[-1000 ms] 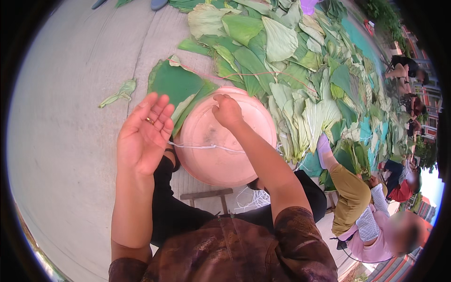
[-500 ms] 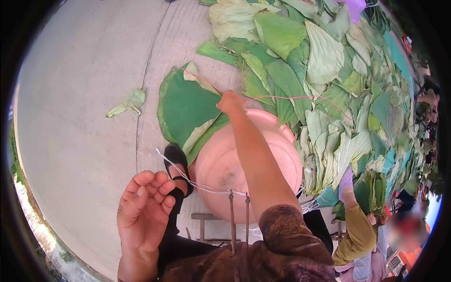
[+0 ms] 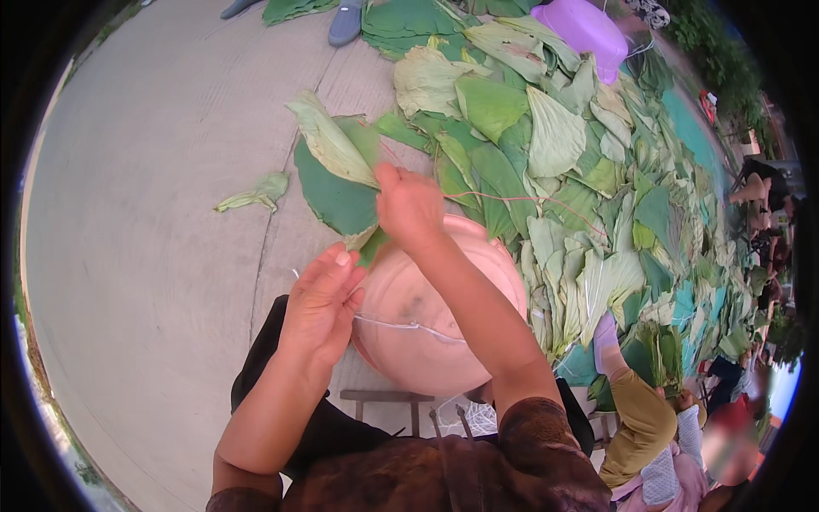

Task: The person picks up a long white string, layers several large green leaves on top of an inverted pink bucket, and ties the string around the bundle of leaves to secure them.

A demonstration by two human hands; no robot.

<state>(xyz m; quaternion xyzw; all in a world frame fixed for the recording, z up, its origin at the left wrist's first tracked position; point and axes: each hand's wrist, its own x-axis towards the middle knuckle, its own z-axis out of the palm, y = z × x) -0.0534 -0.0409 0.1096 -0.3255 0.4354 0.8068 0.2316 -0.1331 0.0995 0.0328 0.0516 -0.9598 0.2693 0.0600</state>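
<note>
My right hand [image 3: 409, 205] is closed round the narrow end of a bundle of large lotus leaves [image 3: 328, 183], just beyond a round pink plastic tub [image 3: 414, 299]. One pale leaf [image 3: 333, 136] stands raised on that bundle. A thin red string [image 3: 533, 199] runs from beside this hand over the leaves at right. At the bundle's near edge is my left hand [image 3: 320, 294], its fingers loosely bent and apart from the thumb; I see nothing gripped in it. A white string [image 3: 409, 325] stretches across the tub beside the left hand.
A broad spread of lotus leaves [image 3: 554, 136] covers the ground at right, with a purple basin [image 3: 584, 30] at its far side. A lone leaf [image 3: 256, 192] lies on the concrete [image 3: 171, 213] at left. Another person [image 3: 644, 427] sits at lower right. A shoe [image 3: 345, 24] shows at the top.
My left hand has moved up and right to the bundle's near edge. A pale leaf on the bundle has lifted and turned. The right hand keeps its hold. My view has shifted.
</note>
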